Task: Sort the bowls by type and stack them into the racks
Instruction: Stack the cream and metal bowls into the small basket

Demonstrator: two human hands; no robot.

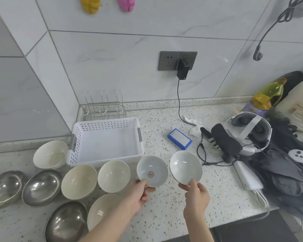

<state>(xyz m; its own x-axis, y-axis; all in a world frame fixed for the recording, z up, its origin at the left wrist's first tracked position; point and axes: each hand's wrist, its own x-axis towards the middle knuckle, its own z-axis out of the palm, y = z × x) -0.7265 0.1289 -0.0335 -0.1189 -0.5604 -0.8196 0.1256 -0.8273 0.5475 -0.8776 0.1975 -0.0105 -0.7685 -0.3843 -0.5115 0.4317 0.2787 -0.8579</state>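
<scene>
My left hand (141, 193) pinches the near rim of a small pale bowl with a red mark inside (152, 171). My right hand (196, 193) pinches the near rim of a plain white bowl (185, 166), tilted toward me. Several cream bowls sit on the counter to the left: one (50, 154) beside the basket, two (79, 181) (113, 175) in a row, one (101, 209) partly under my left forearm. Three steel bowls (5, 188) (41, 187) (66, 222) lie at the far left. A white perforated basket (129, 122) stands empty behind them, with a wire rack (103, 109) against the wall.
On the speckled counter right of the bowls lie a blue box (180, 138), crumpled tissue (193, 126), a black cable (179, 102) from a wall charger, a white power bank (247, 177), a headset (248, 131), a controller (300, 157) and dark cloth (287, 172). An oil bottle (268, 95) stands at the back right.
</scene>
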